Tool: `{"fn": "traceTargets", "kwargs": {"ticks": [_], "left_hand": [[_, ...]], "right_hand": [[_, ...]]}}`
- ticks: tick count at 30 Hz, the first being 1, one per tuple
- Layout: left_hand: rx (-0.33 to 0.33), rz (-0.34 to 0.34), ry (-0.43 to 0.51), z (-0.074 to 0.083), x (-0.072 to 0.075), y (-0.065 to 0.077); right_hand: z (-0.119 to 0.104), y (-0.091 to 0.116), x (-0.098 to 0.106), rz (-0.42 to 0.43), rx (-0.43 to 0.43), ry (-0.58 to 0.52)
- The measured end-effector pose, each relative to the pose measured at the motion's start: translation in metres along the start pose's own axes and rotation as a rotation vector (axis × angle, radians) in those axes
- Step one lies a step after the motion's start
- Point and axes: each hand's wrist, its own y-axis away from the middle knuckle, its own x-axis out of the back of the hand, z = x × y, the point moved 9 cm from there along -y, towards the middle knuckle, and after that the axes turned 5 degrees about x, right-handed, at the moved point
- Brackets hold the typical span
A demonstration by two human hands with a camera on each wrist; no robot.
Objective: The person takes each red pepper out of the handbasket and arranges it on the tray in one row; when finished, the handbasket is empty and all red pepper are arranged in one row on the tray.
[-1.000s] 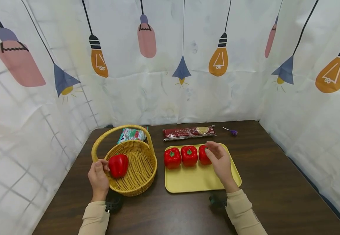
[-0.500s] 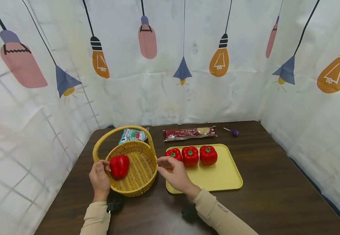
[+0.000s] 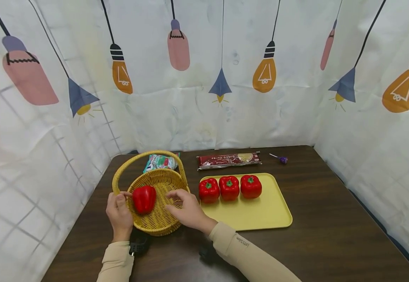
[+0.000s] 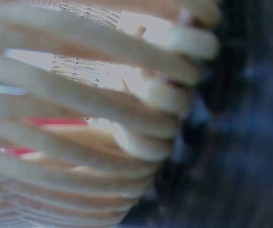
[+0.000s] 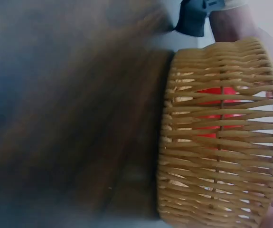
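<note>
A yellow woven basket (image 3: 162,229) with a tall arched handle stands on the left of the table in the head view. My left hand (image 3: 120,215) grips its rim at the handle's left foot. One red bell pepper (image 3: 144,199) lies tilted inside, against the left wall. Over the basket's right side hovers my right hand (image 3: 188,209), fingers loosely bent, with nothing seen between them. Both wrist views show the wicker wall (image 5: 217,142) up close, with red showing through the gaps. Three red bell peppers (image 3: 229,188) sit along the back of a yellow tray (image 3: 246,219).
Behind the basket lies a green-and-white snack packet (image 3: 160,162). A long dark-red package (image 3: 229,159) lies beyond the tray, and a purple lollipop (image 3: 282,159) is to its right. A printed cloth (image 3: 197,117) hangs behind the dark wooden table (image 3: 331,219).
My right hand has left the rightmost pepper on the tray and moved left, past the tray, to over the basket. The left hand stays on the rim.
</note>
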Motion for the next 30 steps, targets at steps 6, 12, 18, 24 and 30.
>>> {"fn": "traceTargets", "kwargs": {"ticks": [6, 12, 18, 24, 30], "left_hand": [[0.013, -0.002, -0.020, -0.001, 0.002, 0.000], [0.040, -0.017, -0.013, -0.003, 0.000, 0.000], [0.055, -0.027, -0.029, 0.010, -0.003, -0.001], [0.082, -0.056, 0.012, 0.032, -0.006, 0.001], [0.073, -0.063, -0.001, 0.033, -0.004, 0.000]], "right_hand": [[0.006, -0.018, -0.017, -0.079, -0.054, 0.157], [0.011, -0.033, -0.030, -0.120, -0.098, 0.261], [0.019, -0.047, -0.040, -0.124, -0.183, 0.236], [0.038, -0.055, -0.049, -0.079, -0.293, 0.191], [0.048, -0.061, -0.051, -0.009, -0.343, 0.137]]}}
